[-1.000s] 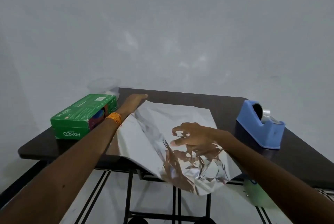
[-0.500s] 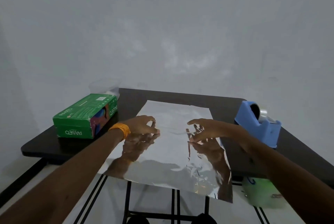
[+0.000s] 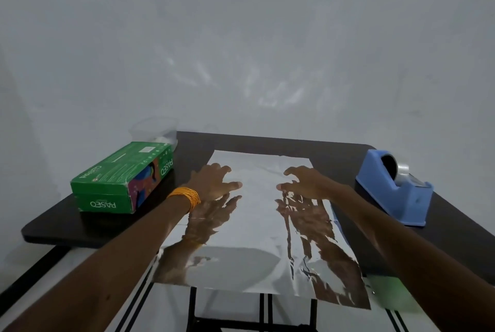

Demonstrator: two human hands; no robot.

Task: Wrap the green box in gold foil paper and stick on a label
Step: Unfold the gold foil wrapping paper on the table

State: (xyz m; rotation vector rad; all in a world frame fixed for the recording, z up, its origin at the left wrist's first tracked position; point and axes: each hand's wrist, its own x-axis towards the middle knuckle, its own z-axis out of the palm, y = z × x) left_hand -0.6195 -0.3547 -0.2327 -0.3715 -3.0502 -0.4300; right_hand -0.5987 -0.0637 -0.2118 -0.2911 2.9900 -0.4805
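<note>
Foil (image 3: pixel 257 227) lies flat on table (image 3: pixel 337 156); left hand (image 3: pixel 214 183), right hand (image 3: pixel 306 183) rest on it, fingers spread, grasping nothing; box (image 3: pixel 120 179) at ten o'clock.

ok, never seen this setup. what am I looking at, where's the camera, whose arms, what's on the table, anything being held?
There is no robot here: a person works with bare hands. The one camera sits on their head and looks forward and down, so the arms come in from the bottom edge. The left hand, with an orange bangle on its wrist, and the right hand are spread palm down over a shiny foil sheet. The sheet lies on the dark table, with its near end hanging over the edge. Neither hand grips anything; the brown smears on the foil are reflections of the arms. The green box to be wrapped lies on the left, untouched, with a clear plastic tub behind it. A blue tape dispenser stands on the right.
</note>
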